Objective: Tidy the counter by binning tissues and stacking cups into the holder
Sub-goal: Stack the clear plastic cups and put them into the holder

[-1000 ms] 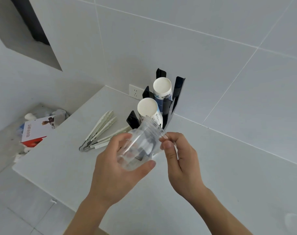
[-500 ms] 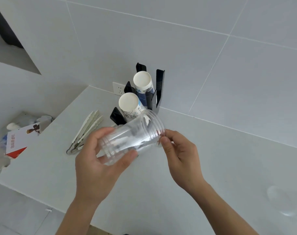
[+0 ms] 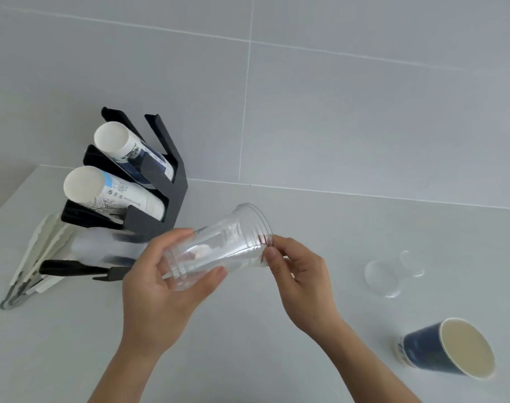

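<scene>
I hold a stack of clear plastic cups (image 3: 224, 242) on its side above the counter, mouth pointing up and right. My left hand (image 3: 163, 280) wraps the base end. My right hand (image 3: 297, 274) pinches the rim end. Behind and to the left stands the black cup holder (image 3: 172, 193) with two rows of white paper cups (image 3: 114, 190) lying in its upper slots; a blurred clear stack lies in its lowest slot. A dark blue paper cup (image 3: 440, 350) lies on its side at the right.
White tongs (image 3: 35, 260) lie left of the holder near the counter's left edge. Clear plastic lids (image 3: 384, 277) rest on the counter (image 3: 248, 344) right of my hands. A tiled wall (image 3: 335, 112) rises behind the counter.
The view has swung right, bringing the blue cup and the lids into sight. The clear cups have tilted flatter, mouth now further right; both hands keep their hold.
</scene>
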